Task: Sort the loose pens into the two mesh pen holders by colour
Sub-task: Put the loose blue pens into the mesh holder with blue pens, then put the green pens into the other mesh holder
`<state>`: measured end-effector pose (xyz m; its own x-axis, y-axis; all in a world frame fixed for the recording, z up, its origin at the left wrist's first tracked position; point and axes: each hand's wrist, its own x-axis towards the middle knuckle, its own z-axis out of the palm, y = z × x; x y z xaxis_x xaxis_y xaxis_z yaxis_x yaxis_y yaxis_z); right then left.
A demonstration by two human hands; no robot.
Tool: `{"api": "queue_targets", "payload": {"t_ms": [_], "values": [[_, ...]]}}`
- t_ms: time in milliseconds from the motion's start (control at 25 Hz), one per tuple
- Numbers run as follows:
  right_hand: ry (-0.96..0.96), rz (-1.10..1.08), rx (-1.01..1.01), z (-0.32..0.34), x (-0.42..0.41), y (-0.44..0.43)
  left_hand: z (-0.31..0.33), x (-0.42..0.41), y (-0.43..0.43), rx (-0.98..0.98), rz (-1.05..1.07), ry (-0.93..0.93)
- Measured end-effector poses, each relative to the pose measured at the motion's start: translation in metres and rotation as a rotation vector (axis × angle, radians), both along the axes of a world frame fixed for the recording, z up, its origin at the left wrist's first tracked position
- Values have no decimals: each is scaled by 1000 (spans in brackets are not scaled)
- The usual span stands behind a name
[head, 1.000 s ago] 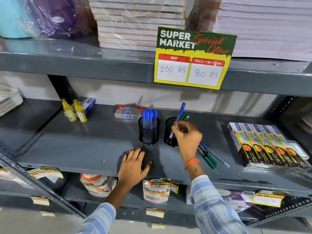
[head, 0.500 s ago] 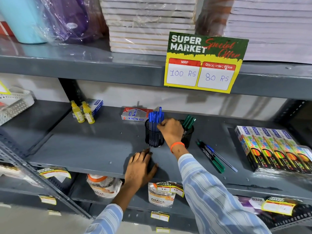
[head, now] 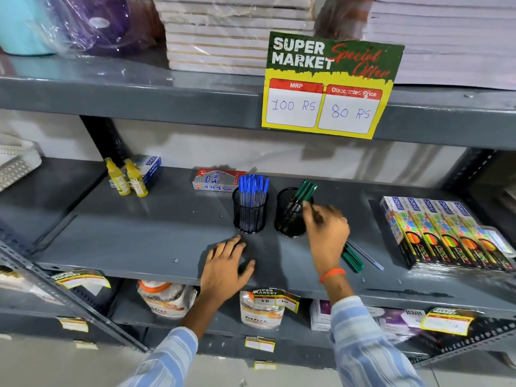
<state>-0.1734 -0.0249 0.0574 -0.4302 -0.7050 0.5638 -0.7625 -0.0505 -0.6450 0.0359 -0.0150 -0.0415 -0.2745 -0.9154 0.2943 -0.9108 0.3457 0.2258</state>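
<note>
— What is seen at the left of the grey shelf (head: 139,236)?

— Two yellow glue bottles (head: 127,178) are stood beside a blue box, and a pen carton (head: 216,180) is laid further in.

— And the holders?

— The left mesh holder (head: 250,215) is filled with blue pens (head: 252,187), held upright. Just beside it, the right mesh holder (head: 290,216) is occupied by green pens (head: 303,192), tilted rightward.

— The hands?

— The left hand (head: 227,268) is laid flat on the shelf, fingers spread, nothing grasped. The right hand (head: 326,230) is curled beside the right holder; whether anything is pinched cannot be told.

— What is left loose?

— A few loose pens (head: 356,259), green among them, are seen lying behind the right wrist, near the crayon boxes (head: 446,233).
</note>
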Motion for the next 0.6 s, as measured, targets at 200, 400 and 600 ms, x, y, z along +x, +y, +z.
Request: {"api": "queue_targets", "payload": {"t_ms": [200, 400, 600], "values": [[138, -153, 267, -52, -85, 16, -2, 0, -1, 6, -10, 15], [248, -232, 629, -57, -112, 13, -4, 1, -1, 0, -10, 0], [235, -210, 481, -44, -112, 8, -3, 0, -1, -4, -6, 2]]}}
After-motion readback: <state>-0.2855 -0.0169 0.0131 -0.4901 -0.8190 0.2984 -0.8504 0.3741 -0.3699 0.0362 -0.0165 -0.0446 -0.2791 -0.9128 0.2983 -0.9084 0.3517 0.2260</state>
